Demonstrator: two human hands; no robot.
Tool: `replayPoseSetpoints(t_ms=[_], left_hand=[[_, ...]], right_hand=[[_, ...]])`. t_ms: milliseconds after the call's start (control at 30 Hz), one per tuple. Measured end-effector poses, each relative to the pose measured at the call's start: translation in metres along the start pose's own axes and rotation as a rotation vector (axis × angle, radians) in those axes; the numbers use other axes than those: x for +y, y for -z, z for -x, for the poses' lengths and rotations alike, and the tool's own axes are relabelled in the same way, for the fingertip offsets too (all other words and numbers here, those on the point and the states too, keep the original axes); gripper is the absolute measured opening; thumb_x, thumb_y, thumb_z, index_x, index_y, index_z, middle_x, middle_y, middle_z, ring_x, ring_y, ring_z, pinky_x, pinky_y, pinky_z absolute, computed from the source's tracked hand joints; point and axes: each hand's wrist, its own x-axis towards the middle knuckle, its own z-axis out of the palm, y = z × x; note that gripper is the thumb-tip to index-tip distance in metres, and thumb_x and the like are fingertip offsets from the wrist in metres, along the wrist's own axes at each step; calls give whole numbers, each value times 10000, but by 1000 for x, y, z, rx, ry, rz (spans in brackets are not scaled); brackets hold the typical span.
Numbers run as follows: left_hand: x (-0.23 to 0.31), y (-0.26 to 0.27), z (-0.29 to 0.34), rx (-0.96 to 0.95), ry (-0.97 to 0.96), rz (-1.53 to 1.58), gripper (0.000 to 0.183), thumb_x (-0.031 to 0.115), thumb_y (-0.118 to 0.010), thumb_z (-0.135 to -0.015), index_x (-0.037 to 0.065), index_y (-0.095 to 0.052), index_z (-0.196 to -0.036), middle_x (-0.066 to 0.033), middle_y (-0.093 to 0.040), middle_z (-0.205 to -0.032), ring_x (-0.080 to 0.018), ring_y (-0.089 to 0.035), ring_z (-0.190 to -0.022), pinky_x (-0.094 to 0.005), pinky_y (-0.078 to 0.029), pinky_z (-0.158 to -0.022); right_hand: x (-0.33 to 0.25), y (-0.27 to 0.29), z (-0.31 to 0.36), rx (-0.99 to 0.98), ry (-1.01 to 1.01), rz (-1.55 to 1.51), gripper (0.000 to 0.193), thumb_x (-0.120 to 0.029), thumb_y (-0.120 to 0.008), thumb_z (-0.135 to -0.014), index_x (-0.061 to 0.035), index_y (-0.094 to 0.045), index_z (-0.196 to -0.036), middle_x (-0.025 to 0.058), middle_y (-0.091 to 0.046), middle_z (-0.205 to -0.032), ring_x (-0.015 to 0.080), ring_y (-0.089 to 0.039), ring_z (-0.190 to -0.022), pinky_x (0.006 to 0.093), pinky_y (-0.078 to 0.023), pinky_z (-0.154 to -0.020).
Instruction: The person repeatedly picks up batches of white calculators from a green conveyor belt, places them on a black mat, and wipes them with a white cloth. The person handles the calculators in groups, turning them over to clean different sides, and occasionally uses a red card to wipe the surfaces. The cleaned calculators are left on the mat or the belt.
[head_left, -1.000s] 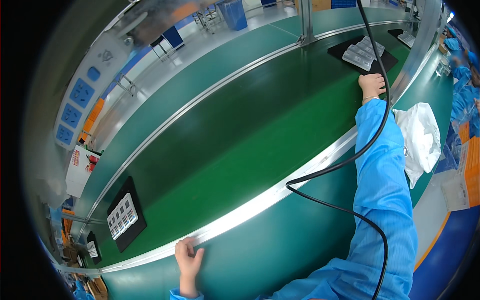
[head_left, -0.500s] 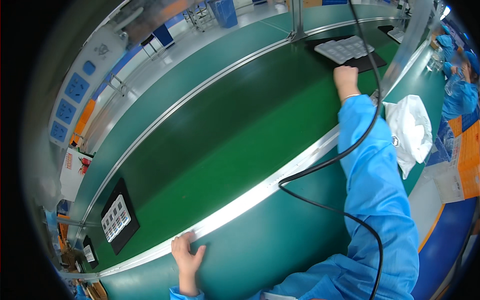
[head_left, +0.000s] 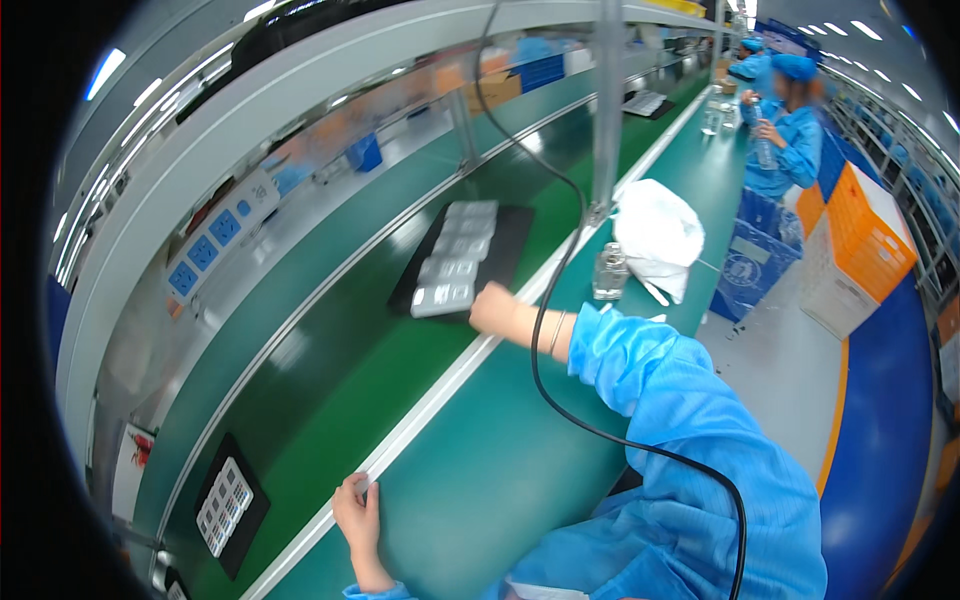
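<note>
right hand (head_left: 494, 311) curled at the near corner of the pale segmented tray (head_left: 447, 270) on the black mat (head_left: 510, 240); can't tell if it grips. left hand (head_left: 356, 512) loose, thumb apart, at the white rail (head_left: 420, 418). best kept level, by edges.

A flat, black rectangular board (head_left: 508, 250) lies slantwise on the green conveyor belt (head_left: 355, 370). Pale grey, flat plastic cases (head_left: 447, 270) rest on it in a lengthwise row, reaching the board's near end.
</note>
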Motion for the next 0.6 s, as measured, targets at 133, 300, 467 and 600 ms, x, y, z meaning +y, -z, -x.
replayPoseSetpoints(t_ms=[133, 300, 467, 600], left_hand=[[-14, 8, 4, -18, 35, 146, 188, 125, -680, -932, 78, -674, -1113, 0, -444, -688, -150, -454, -682, -325, -380, -637], [-38, -2, -4, 192, 92, 468, 232, 123, -565, -1029, 25, -607, -1235, 8, -474, -831, -89, -432, -729, -258, -382, -647], [-80, 2, -13, 223, 68, 593, 296, 260, -527, -1077, 2, -629, -1181, -44, -609, -977, -115, -550, -897, -270, -461, -797], [-75, 3, 6, 148, 137, 639, 330, 283, -512, -1082, -11, -646, -1145, -64, -622, -988, -150, -572, -945, -303, -461, -872]], right_hand=[[-88, 52, 45, 133, 253, -68, 131, -204, -669, -787, -198, -799, -798, -13, -747, -791, 213, -729, -797, 439, -525, -577], [-279, 117, 89, 169, 503, -242, 94, -246, -710, -706, -173, -770, -702, 29, -713, -669, 223, -685, -623, 415, -479, -466], [-372, 172, 129, 649, 803, -898, 268, -273, -671, -810, -66, -692, -979, 159, -679, -965, 291, -672, -973, 476, -514, -842], [-305, 171, 128, 630, 322, -777, 482, -273, -728, -835, -74, -613, -1258, 171, -536, -1313, 357, -470, -1322, 580, -357, -1104]])
